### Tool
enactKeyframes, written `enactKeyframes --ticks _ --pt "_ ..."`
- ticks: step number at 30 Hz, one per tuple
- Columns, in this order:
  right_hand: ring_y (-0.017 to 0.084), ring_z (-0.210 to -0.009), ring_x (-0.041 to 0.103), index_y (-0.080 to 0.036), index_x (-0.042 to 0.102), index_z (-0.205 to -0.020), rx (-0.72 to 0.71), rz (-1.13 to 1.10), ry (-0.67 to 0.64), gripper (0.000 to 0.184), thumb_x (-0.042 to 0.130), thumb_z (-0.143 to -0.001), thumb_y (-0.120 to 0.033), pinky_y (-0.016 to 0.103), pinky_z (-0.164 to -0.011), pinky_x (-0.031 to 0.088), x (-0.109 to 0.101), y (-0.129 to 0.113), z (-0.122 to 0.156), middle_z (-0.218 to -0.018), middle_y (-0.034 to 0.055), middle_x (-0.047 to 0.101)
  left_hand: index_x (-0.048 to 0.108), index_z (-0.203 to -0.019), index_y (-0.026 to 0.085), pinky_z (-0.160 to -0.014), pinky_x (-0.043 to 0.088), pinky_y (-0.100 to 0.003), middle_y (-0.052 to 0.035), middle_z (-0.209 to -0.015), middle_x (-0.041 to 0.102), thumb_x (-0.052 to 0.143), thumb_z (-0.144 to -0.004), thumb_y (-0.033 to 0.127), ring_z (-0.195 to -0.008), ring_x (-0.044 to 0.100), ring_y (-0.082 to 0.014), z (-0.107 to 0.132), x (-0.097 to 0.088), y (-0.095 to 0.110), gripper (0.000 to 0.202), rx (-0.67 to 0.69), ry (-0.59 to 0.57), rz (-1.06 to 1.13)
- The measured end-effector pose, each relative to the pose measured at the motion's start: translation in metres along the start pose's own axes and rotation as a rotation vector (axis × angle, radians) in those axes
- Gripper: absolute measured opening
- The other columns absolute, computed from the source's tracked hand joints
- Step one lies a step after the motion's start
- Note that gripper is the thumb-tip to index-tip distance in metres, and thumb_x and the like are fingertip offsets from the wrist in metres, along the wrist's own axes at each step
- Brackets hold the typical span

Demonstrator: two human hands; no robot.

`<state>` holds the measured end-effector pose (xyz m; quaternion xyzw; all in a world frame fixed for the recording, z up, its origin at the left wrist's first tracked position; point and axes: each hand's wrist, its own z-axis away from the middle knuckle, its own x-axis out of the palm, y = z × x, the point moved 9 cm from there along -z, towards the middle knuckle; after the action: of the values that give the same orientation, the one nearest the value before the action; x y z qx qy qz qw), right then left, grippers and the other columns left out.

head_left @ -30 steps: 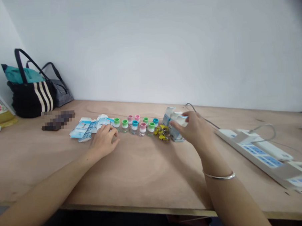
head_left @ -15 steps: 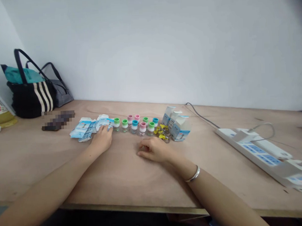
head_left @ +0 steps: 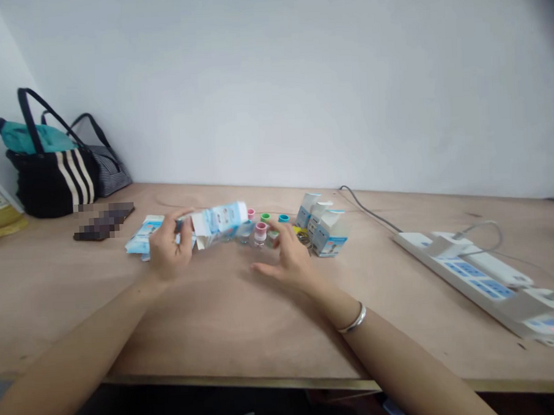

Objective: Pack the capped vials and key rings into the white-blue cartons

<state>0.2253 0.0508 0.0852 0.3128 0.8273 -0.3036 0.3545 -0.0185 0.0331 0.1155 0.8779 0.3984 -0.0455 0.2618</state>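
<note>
On the plywood table [head_left: 208, 320], the left hand [head_left: 168, 246] grips a cardboard carton [head_left: 219, 220].

A plain indoor work room, though whether office or packing room could not be told.

A bare white wall [head_left: 272, 91] rose behind a long plywood bench [head_left: 208, 320], with a white power strip [head_left: 463, 273] on it, a black striped tote bag [head_left: 51, 187] at the far end, and small capped bottles [head_left: 260, 233] and cartons [head_left: 328, 233] set out.

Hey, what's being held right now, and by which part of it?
The left hand holds a white-and-blue cardboard carton by its end nearest that hand. The right hand appears empty, close to a small pink-capped clear vial.
</note>
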Motion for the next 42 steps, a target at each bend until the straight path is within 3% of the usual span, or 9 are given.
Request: enactKeyframes --ticks 3,6,10,13,17,22,26,33,42 --pt "0.037 -0.122 0.036 -0.017 0.024 -0.140 -0.086 0.089 0.109 0.101 0.069 -0.060 -0.060 0.049 -0.097 0.033 -0.014 -0.010 0.001 -0.134 0.0203 0.036 0.054 -0.110 0.020 -0.069 0.050 -0.025 -0.0029 -0.094 0.065 0.047 -0.087 0.030 -0.074 0.063 -0.0136 0.022 0.041 -0.001 0.026 -0.180 -0.255 0.249" --pt "0.038 -0.126 0.033 -0.020 0.035 -0.137 -0.218 0.161 -0.030 0.094 0.069 -0.059 -0.061 0.054 -0.103 0.021 -0.002 -0.026 0.003 -0.138 0.0188 0.035 0.050 -0.107 0.019 -0.069 0.053 -0.027 -0.0035 -0.094 0.064 0.047 -0.086 0.033 -0.080 0.063 -0.0152 0.043 0.075 -0.005 0.026 -0.392 -0.429 0.544" --pt "0.035 -0.118 0.044 -0.022 0.049 -0.128 -0.250 0.089 -0.203 0.074 0.069 -0.065 -0.055 0.053 -0.099 0.025 0.015 -0.030 0.005 -0.133 0.0167 0.046 0.050 -0.101 0.018 -0.065 0.055 -0.028 -0.0027 -0.090 0.064 0.054 -0.079 0.033 -0.078 0.063 -0.0152 0.062 0.099 -0.011 0.027 -0.588 -0.582 0.677" --pt "0.028 -0.100 0.057 -0.021 0.055 -0.121 -0.179 -0.073 -0.293 0.064 0.067 -0.069 -0.055 0.044 -0.090 0.036 0.022 -0.022 0.004 -0.110 0.0118 0.063 0.052 -0.102 0.018 -0.062 0.053 -0.027 -0.0004 -0.083 0.064 0.057 -0.076 0.028 -0.070 0.062 -0.0135 0.075 0.109 -0.010 0.028 -0.581 -0.777 0.661" --pt "0.021 -0.083 0.061 -0.016 0.060 -0.114 -0.060 -0.232 -0.337 0.059 0.066 -0.071 -0.055 0.031 -0.072 0.043 0.024 -0.008 0.001 -0.096 0.0092 0.067 0.056 -0.105 0.018 -0.061 0.048 -0.025 -0.0011 -0.083 0.063 0.058 -0.075 0.026 -0.069 0.060 -0.0140 0.087 0.113 -0.006 0.031 -0.443 -0.990 0.555" --pt "0.018 -0.076 0.060 -0.014 0.063 -0.107 -0.021 -0.267 -0.342 0.055 0.066 -0.071 -0.055 0.026 -0.065 0.042 0.027 -0.005 0.001 -0.091 0.0074 0.067 0.060 -0.098 0.018 -0.057 0.044 -0.022 -0.0040 -0.097 0.058 0.062 -0.074 0.031 -0.066 0.053 -0.0106 0.074 0.107 0.002 0.027 -0.249 -0.930 0.405" --pt "0.018 -0.078 0.060 -0.015 0.063 -0.107 -0.039 -0.271 -0.322 0.055 0.068 -0.069 -0.055 0.025 -0.064 0.042 0.029 -0.010 0.002 -0.093 0.0076 0.067 0.058 -0.092 0.019 -0.053 0.039 -0.021 -0.0004 -0.089 0.057 0.063 -0.070 0.025 -0.059 0.047 -0.0084 0.068 0.106 0.008 0.024 -0.199 -0.871 0.336" --pt "0.018 -0.076 0.060 -0.016 0.063 -0.108 -0.026 -0.245 -0.314 0.056 0.067 -0.069 -0.055 0.025 -0.064 0.042 0.027 -0.008 0.001 -0.091 0.0073 0.068 0.053 -0.094 0.018 -0.066 0.049 -0.027 -0.0021 -0.090 0.059 0.062 -0.073 0.032 -0.071 0.057 -0.0118 0.066 0.103 0.007 0.027 -0.510 -0.859 0.728" --pt "0.018 -0.075 0.060 -0.018 0.062 -0.114 -0.065 -0.215 -0.337 0.058 0.066 -0.071 -0.056 0.025 -0.064 0.041 0.030 -0.016 0.004 -0.091 0.0075 0.068 0.058 -0.089 0.016 -0.071 0.050 -0.029 -0.0022 -0.083 0.062 0.067 -0.073 0.034 -0.076 0.060 -0.0135 0.070 0.107 0.002 0.026 -0.512 -0.876 0.707"
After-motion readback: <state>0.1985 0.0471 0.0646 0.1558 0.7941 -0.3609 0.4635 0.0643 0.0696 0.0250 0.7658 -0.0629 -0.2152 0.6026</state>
